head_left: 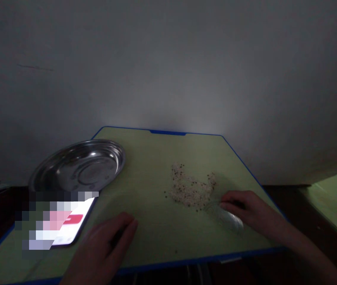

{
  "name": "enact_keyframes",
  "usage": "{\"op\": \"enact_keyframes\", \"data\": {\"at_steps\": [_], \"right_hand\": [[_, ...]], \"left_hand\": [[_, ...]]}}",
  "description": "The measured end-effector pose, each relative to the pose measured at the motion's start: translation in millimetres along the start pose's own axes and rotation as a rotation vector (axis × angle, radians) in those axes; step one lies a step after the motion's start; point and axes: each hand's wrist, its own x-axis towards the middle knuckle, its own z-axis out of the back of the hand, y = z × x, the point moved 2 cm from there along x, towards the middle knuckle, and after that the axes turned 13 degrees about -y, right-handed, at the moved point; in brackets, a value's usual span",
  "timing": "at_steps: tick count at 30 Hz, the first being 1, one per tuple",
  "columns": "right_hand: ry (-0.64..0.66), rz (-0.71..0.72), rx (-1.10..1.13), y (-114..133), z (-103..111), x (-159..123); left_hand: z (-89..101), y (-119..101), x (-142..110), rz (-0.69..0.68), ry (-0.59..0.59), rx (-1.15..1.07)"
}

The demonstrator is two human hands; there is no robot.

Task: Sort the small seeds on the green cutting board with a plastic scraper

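Note:
A patch of pale grains mixed with dark beans or seeds (190, 192) lies spread in a rough U shape on the light green table (156, 233). At its lower right edge is a clear, shiny plastic piece (230, 221), perhaps a bag or a cup. My right hand (242, 206) pinches the upper edge of this plastic between thumb and fingers. My left hand (106, 241) hovers or rests near the table's front edge, left of the grains. Its thumb and forefinger are closed together, with nothing visible between them.
A round steel basin (97, 171) stands at the table's left side. In front of it lies a phone with a lit screen (73, 221), partly blurred out. A grey wall (168, 79) rises behind the table. Another green surface (334, 206) shows at far right.

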Motion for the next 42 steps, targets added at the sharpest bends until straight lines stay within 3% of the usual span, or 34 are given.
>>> {"op": "enact_keyframes", "data": {"at_steps": [9,18,35,42], "right_hand": [[-0.026,0.029,0.014,5.1,-11.1,10.8],[0.032,0.087,0.057,19.6,-23.1,6.5],[0.115,0.202,0.051,66.2,-60.3,5.6],[0.189,0.224,0.065,78.8,-58.5,-3.2]], "left_hand": [[0.8,-5.1,0.6,0.022,0.037,0.011],[0.6,-1.6,0.2,0.022,0.042,0.007],[3.5,-11.8,0.8,0.053,0.046,-0.023],[3.2,-10.6,1.4,0.031,0.047,-0.010]]}}
